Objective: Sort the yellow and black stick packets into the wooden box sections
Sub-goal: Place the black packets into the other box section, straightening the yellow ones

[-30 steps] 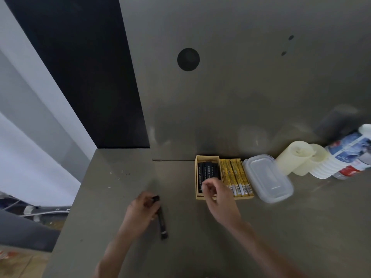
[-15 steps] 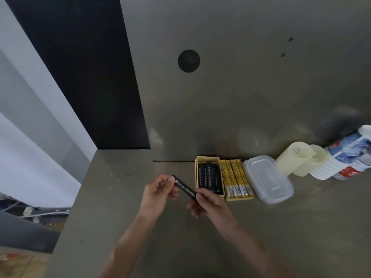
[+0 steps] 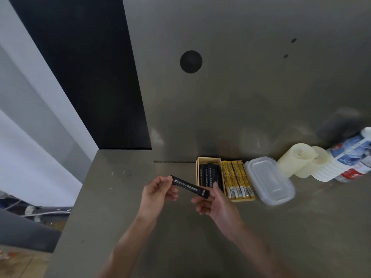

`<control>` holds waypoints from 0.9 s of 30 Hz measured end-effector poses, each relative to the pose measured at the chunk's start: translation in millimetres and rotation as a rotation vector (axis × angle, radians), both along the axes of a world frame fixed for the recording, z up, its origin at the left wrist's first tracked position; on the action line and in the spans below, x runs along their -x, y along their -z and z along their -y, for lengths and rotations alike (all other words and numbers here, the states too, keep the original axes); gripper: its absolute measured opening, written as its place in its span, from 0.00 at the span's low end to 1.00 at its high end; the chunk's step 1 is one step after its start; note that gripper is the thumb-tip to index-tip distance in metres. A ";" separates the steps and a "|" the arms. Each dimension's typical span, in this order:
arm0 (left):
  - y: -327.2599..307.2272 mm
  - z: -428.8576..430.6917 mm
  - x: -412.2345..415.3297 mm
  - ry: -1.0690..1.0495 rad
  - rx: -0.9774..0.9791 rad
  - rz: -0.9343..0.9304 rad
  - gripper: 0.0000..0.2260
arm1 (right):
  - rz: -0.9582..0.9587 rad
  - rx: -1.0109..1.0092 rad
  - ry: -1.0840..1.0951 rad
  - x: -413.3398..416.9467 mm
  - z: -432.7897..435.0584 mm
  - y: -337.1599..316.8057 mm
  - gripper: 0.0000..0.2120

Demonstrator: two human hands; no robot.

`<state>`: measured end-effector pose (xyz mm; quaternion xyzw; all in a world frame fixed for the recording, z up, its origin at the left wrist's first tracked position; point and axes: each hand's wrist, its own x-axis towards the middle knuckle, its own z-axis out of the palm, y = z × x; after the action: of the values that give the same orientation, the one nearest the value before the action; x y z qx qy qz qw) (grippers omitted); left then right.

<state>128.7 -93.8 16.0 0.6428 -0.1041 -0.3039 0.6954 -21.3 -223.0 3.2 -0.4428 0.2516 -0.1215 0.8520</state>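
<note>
Here the left hand (image 3: 158, 194) and the right hand (image 3: 216, 203) share one black stick packet (image 3: 189, 186) above the tabletop (image 3: 124, 227). The left hand pinches the packet's ten o'clock end between thumb and fingers. The right hand pinches its four o'clock end, so the packet slants across the gap between them with its white print facing up. At about two o'clock from the right hand sits the wooden box (image 3: 208, 158), close to the packet's lower end. The box's left section holds black packets (image 3: 210, 175) and its right section holds yellow packets (image 3: 236, 181), all lying lengthwise side by side. Just beside the box at three o'clock rests a clear plastic container (image 3: 269, 180) with its lid on. Farther toward two o'clock stand two pale candles (image 3: 297, 161) and a labelled bottle (image 3: 349, 157).
</note>
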 end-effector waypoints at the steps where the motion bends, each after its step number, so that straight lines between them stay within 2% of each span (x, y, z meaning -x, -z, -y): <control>1: 0.4 0.6 0.5 0.004 -0.004 0.000 0.07 | -0.016 0.052 0.006 -0.5 -0.3 0.2 0.22; 4: 1.1 0.8 1.8 0.030 -0.020 0.018 0.06 | -0.078 0.189 0.017 -0.5 -1.4 0.3 0.16; 10: 4.7 3.8 4.2 0.104 -0.081 0.076 0.07 | -0.145 0.262 -0.059 2.5 -0.8 2.6 0.13; 15: 5.5 5.5 5.5 0.066 -0.098 0.093 0.06 | -0.169 0.282 -0.120 2.0 -0.4 -0.9 0.13; 27: 11.6 6.1 9.2 0.076 -0.139 0.077 0.11 | -0.167 0.279 -0.105 -0.4 -4.9 1.9 0.12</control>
<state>119.5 -99.9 4.4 0.6963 -0.1339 -0.3114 0.6327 -20.9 -218.1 1.3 -0.5778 0.2785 -0.0735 0.7636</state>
